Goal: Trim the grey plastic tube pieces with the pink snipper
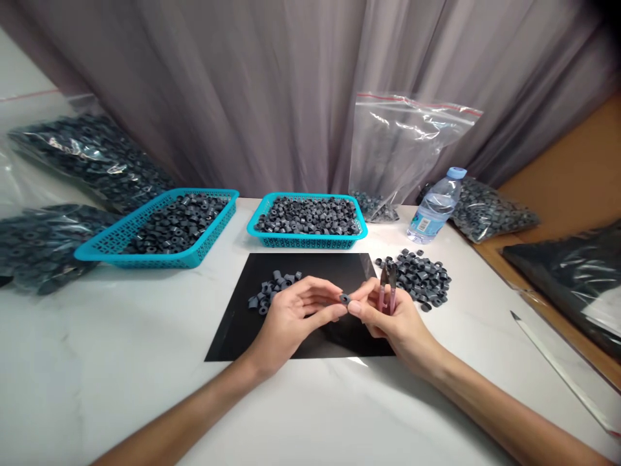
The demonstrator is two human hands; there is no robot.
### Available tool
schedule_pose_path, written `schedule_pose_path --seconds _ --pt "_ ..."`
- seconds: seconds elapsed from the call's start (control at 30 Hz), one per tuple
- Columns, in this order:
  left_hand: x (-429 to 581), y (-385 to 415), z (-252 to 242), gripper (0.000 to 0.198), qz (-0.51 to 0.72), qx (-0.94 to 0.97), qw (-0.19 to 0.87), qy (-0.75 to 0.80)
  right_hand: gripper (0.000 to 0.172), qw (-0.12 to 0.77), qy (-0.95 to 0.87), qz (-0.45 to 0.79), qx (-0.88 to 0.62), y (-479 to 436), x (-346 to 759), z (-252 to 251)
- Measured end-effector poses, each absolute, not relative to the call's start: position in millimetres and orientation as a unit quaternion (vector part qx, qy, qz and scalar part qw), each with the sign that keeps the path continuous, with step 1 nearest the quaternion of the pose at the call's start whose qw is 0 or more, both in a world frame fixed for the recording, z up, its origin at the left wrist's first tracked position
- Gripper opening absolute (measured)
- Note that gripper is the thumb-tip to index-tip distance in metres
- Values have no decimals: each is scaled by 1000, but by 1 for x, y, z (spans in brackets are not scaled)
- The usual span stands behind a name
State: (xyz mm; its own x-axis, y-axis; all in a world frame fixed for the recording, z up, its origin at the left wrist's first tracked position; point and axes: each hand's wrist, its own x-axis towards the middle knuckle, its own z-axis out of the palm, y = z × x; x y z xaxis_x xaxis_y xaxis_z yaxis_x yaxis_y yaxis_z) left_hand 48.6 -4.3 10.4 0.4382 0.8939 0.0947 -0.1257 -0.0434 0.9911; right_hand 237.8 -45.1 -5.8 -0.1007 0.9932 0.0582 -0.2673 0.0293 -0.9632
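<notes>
Over a black mat (233, 336), a small dark grey ring-shaped piece (345, 298) with a hole sits between the fingertips of both hands. My left hand (295, 314) pinches it from the left with thumb and fingers. From the other side, thumb and index of my right hand (392, 317) hold it too. The same right hand keeps a pair of thread snips (387, 291) in its palm, pink handles down and dark blades pointing up. A loose pile of grey pieces (266, 292) lies on the mat beyond my left hand. Another pile (427, 278) is on the table beyond my right.
Two turquoise baskets (308, 243) (187, 260) hold many such pieces. Behind stands a clear zip bag (388, 142) beside a water bottle (434, 210). Filled bags (87, 155) (490, 210) lie at both sides. A long white strip (557, 369) is at right on the white table (145, 336).
</notes>
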Motion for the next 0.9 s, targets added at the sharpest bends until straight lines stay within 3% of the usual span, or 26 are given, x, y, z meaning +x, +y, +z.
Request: schedule_pose_path --seconds 0.3,0.57,0.73,0.9 --pt "47 -12 16 16 431 617 572 326 28 538 -501 543 -406 -49 236 -3" --pt "46 -15 25 10 434 634 556 317 24 556 -575 417 -431 -50 251 -2" --pt "46 -14 26 11 437 647 535 322 39 552 -596 440 -383 -50 268 0" --pt "45 -14 27 11 441 632 553 316 31 490 -715 236 -439 -52 269 6"
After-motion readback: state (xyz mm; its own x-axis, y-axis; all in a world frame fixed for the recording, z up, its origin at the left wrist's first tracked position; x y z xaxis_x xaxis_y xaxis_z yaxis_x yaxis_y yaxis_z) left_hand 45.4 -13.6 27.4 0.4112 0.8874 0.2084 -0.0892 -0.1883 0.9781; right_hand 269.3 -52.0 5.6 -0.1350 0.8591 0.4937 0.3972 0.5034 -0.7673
